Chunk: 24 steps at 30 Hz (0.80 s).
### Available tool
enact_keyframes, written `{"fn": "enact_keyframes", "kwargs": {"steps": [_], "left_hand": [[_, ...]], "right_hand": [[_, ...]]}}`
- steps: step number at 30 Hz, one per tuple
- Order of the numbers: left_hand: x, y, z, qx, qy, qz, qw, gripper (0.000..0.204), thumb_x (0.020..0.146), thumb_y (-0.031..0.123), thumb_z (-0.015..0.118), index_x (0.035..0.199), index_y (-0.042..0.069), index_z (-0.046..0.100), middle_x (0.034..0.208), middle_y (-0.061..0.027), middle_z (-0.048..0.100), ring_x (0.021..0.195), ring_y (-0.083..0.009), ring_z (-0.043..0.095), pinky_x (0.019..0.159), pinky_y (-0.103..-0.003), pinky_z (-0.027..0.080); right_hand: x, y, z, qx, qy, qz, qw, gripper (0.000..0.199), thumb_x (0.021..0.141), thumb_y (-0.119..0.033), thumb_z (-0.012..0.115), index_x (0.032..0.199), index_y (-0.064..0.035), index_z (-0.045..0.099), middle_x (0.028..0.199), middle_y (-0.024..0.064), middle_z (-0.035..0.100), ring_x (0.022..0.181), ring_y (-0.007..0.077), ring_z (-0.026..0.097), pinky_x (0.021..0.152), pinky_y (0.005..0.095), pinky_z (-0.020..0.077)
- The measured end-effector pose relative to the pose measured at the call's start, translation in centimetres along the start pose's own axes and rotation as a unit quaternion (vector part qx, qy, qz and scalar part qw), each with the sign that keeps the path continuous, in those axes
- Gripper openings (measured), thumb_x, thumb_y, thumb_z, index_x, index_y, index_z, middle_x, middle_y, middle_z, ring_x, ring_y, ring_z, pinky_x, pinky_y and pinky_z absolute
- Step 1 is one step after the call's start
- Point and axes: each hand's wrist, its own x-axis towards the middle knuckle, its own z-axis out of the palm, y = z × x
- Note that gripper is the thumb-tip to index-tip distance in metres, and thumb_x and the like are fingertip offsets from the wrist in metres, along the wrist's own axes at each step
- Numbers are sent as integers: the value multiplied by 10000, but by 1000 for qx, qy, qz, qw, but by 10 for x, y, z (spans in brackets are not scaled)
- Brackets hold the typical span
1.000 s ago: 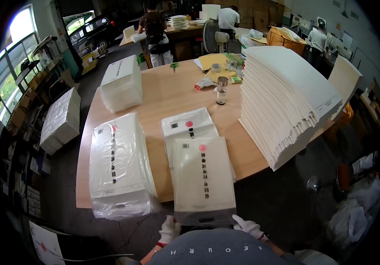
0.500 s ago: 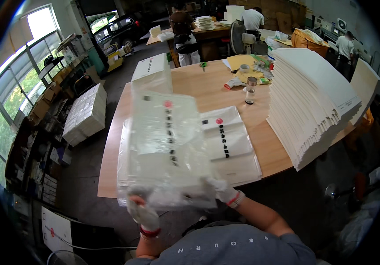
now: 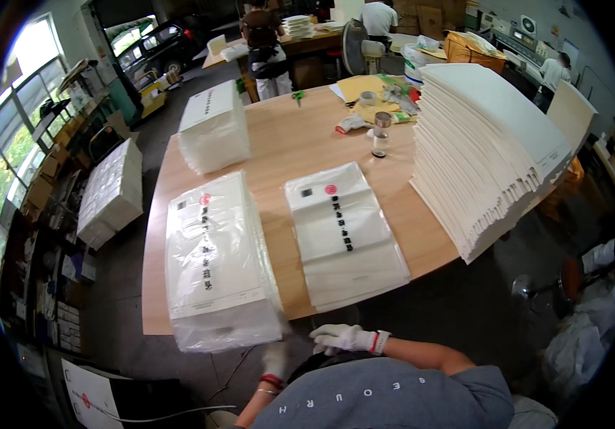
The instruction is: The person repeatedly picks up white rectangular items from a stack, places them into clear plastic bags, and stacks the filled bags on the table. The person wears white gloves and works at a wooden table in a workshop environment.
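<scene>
Head view: left hand [image 3: 274, 360], gloved and blurred, just below the near corner of the filled plastic bag [image 3: 218, 264] lying at the desk [image 3: 286, 146] front edge; grip impossible to tell. Right hand [image 3: 341, 337], white-gloved, fingers loosely curled, holding nothing, below the flat pile of empty bags [image 3: 343, 232]. Tall stack of white sheets [image 3: 486, 150] to the right.
</scene>
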Motion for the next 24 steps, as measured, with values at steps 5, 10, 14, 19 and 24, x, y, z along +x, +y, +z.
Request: {"fn": "enact_keyframes", "kwargs": {"steps": [5, 10, 14, 19, 24], "left_hand": [[16, 169, -32, -244, 104, 328, 907, 240, 746, 221, 588, 946, 89, 573, 881, -138, 575, 859, -344, 547, 748, -440, 442], [94, 213, -36, -101, 234, 439, 862, 196, 800, 254, 558, 863, 73, 599, 849, -153, 593, 886, -336, 521, 782, -440, 417], [109, 218, -47, -281, 74, 372, 882, 214, 828, 253, 543, 824, 51, 616, 809, -152, 602, 783, -320, 552, 713, -404, 440], [84, 243, -91, -216, 102, 393, 888, 255, 893, 230, 493, 858, 11, 618, 716, -84, 614, 680, -226, 579, 655, -348, 456], [153, 235, -107, -713, -51, 265, 647, 153, 898, 186, 476, 789, 99, 538, 729, -28, 568, 663, -124, 511, 607, -257, 419]], "right_hand": [[-68, 45, -48, 26, 217, 24, 975, 318, 928, -231, 478, 1174, -29, 494, 903, 76, 617, 721, 128, 604, 656, 251, 500], [-109, 28, -62, 78, 313, 43, 945, 337, 918, -267, 495, 1151, -24, 499, 874, 63, 596, 694, 114, 572, 643, 261, 501], [-86, 14, -89, 135, 298, -15, 945, 322, 900, -279, 529, 1108, -34, 540, 869, 40, 599, 773, 104, 575, 646, 272, 498], [7, -17, -137, 127, 406, -112, 898, 410, 826, -349, 606, 1074, -26, 568, 914, 40, 606, 843, 139, 578, 784, 300, 463], [-31, -18, -176, -497, 480, -6, 722, 489, 735, -326, 651, 1088, -8, 537, 1035, 160, 556, 975, 312, 533, 891, 377, 406]]}}
